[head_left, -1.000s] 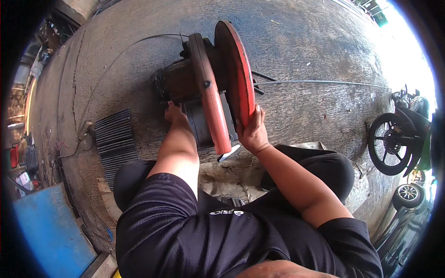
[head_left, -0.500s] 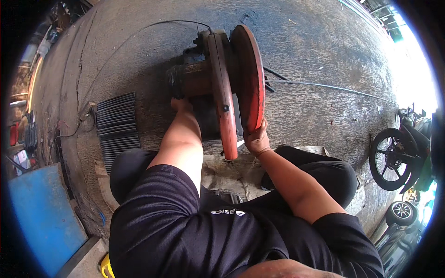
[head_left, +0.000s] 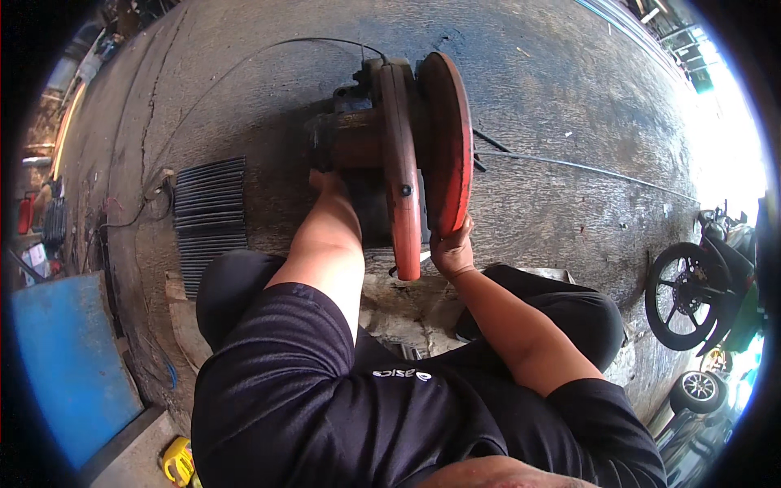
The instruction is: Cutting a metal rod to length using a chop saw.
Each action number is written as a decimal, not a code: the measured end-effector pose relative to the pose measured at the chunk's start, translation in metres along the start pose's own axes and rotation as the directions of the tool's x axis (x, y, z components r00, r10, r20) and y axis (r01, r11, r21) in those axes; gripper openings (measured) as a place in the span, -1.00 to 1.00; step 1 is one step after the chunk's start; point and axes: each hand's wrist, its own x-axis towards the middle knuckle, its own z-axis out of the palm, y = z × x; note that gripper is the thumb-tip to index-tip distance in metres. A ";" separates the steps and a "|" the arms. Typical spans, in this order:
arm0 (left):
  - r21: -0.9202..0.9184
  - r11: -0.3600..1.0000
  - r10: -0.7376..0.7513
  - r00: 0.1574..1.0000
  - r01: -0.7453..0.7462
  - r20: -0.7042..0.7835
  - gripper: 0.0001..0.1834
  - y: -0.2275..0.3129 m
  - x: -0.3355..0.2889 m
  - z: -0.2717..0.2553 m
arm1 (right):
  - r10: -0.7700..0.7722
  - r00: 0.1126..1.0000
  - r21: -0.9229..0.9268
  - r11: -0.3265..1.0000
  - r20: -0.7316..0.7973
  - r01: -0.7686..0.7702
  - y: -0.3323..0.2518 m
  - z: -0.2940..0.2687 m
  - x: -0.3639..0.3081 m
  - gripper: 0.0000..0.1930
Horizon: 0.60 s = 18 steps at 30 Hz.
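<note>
A cut-off saw (head_left: pixel 358 134) with a worn brown motor body and a curved red-orange handle (head_left: pixel 404 207) stands on the floor before me. On its right side sits a big round red guard (head_left: pixel 460 159). My right hand (head_left: pixel 452 250) is closed at the guard's lower edge, its fingers bent up against the rim. My left hand (head_left: pixel 324 180) reaches in beside the motor, at its near left; its fingers are hidden behind the machine. A long thin rod (head_left: pixel 586 167) lies out to the right from behind the guard.
A stack of dark thin rods (head_left: pixel 210 220) lies left of the saw. A cable (head_left: pixel 244 61) loops behind it. At the left stands a blue panel (head_left: pixel 69 358), with a yellow object (head_left: pixel 179 462) near it. A motorcycle (head_left: pixel 691 285) is parked at the right.
The whole view has shifted a little, so the saw sits slightly farther right. Both hands keep their places at the machine.
</note>
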 end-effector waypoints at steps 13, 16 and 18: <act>0.080 0.995 -0.054 0.996 0.059 -0.067 -0.54 -0.049 0.051 0.008 | 0.117 0.991 0.026 0.993 0.065 -0.119 0.003 0.001 -0.002 -0.23; 0.047 0.998 -0.036 0.996 0.040 -0.088 -0.53 -0.053 0.062 0.005 | 0.141 0.987 0.042 0.989 0.075 -0.145 0.004 0.002 -0.002 -0.24; 0.161 0.980 -0.103 0.992 0.114 -0.076 -0.48 -0.047 0.058 0.004 | 0.120 0.991 0.048 0.991 0.055 -0.123 0.003 0.003 -0.002 -0.25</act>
